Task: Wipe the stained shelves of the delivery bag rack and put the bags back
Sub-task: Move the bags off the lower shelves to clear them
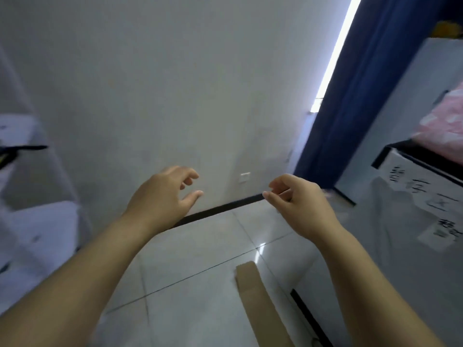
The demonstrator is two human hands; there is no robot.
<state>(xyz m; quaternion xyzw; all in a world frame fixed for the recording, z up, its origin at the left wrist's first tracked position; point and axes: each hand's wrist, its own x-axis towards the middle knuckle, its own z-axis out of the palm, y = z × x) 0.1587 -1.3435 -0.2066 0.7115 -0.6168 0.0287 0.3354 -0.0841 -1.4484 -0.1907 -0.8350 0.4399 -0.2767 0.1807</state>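
My left hand (pixel 165 194) and my right hand (pixel 298 199) are both raised in front of a pale wall, side by side and apart. Their fingers hang loosely curled and neither holds anything. At the right edge stands a black-framed rack (pixel 400 156) with a pink bag (pixel 443 121) on top and a white sheet with dark writing on its front. At the far left, blurred white bags (pixel 32 234) sit stacked on pale shelving. No cloth is in view.
A flat strip of brown cardboard (pixel 258 301) lies on the glossy tiled floor (pixel 200 246) below my right forearm. A dark blue curtain (pixel 363 83) hangs at the upper right beside a bright slit of light. A black skirting strip (pixel 220 209) runs along the wall's base.
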